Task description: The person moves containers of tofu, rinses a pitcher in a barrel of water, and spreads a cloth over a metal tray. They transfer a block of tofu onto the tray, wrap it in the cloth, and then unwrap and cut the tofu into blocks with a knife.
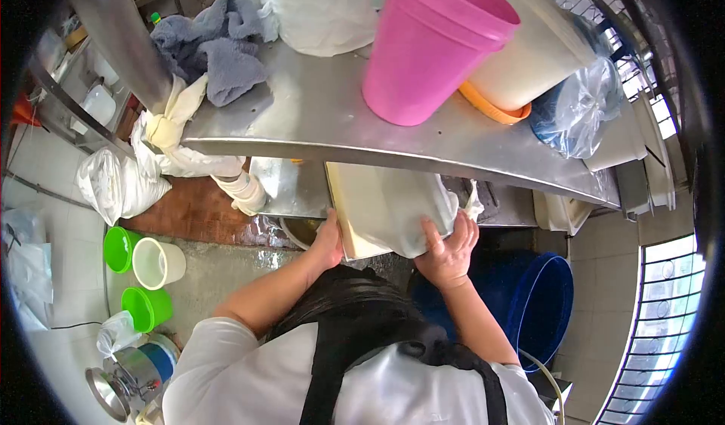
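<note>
Below the steel shelf, my two hands are at either side of a pale rectangular tray [346, 212] with cream edges. A translucent plastic sheet [396, 206] covers most of it. My left hand [328, 242] grips the tray's left edge, its thumb up along the side. My right hand [448, 253] is closed on the right side of the plastic, fingers bent over it. A crumpled white piece of plastic [473, 202] sticks up beside my right fingers. Partly hidden behind my left hand is a round metal bowl [296, 230].
On the steel shelf [317, 115] stand a pink bucket [423, 47], a white bucket [529, 40] and a grey towel [219, 43]. A blue barrel [540, 304] is at my right. Green buckets [147, 309] and a cream bucket [158, 263] stand on the floor at left.
</note>
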Tool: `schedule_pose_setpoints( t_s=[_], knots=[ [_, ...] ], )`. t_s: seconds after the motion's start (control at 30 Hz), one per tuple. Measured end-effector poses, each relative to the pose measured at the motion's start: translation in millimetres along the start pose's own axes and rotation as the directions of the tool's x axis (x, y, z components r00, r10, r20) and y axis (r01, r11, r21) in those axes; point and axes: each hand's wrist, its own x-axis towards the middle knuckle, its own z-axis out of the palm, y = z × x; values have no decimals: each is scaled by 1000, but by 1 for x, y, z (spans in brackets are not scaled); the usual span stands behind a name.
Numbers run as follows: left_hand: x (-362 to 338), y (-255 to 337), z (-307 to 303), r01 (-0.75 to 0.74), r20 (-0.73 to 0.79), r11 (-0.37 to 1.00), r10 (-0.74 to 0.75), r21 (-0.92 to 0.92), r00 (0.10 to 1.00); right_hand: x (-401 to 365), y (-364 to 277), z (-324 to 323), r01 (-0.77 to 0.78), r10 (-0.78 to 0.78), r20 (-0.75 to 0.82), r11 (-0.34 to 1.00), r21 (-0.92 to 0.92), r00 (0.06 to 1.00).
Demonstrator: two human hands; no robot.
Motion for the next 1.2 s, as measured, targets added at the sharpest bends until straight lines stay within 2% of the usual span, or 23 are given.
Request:
schedule_pose_setpoints(
  t_s=[0.07,0.17,0.27,0.4,0.53,0.6,0.67,0.73,0.8,0.93,1.03,1.13,1.17,1.2],
  knots=[
    [1,-6,-17,-19,-123,1000,16,-21,992,-2,-4,0,-14,14,-10,1000,14,1000],
    [0,-9,-37,46,-181,998,-52,-39,982,-16,-9,2,9,-8,-38,1000,17,999],
    [1,-14,-49,36,-251,999,-29,21,968,-26,-13,8,-17,20,-62,999,37,998],
    [-2,-12,-50,63,-262,996,-45,58,964,-25,-8,5,-28,32,-144,999,29,989],
    [-2,-15,-49,25,-328,995,6,92,945,-20,1,-8,-47,54,-143,998,51,988],
    [-4,-18,-48,8,-353,996,24,89,935,-19,5,-15,-135,142,-126,989,64,982],
    [-3,-15,-51,48,-366,988,9,147,931,-22,11,-14,-108,110,-102,994,27,989],
    [-2,-14,-50,52,-372,987,7,150,928,-22,12,-11,-173,190,-207,980,94,960],
    [-3,-14,-51,62,-379,986,3,157,925,-22,14,-13,-178,192,-214,981,82,958],
    [-11,-3,-45,71,-407,954,57,293,912,-26,29,-21,-313,335,-181,939,141,925],
    [-22,9,-40,67,-400,942,75,330,913,-22,47,-35,-435,477,-191,872,224,858],
    [-18,15,-74,83,-471,927,108,366,875,-40,87,-27,-479,626,-237,745,465,743],
    [-25,26,-84,106,-440,901,100,420,893,-43,98,-25,-478,741,-205,592,649,639],
    [-27,30,-89,126,-409,872,90,473,908,-45,110,-26,-463,807,-200,501,731,556]
  ],
)
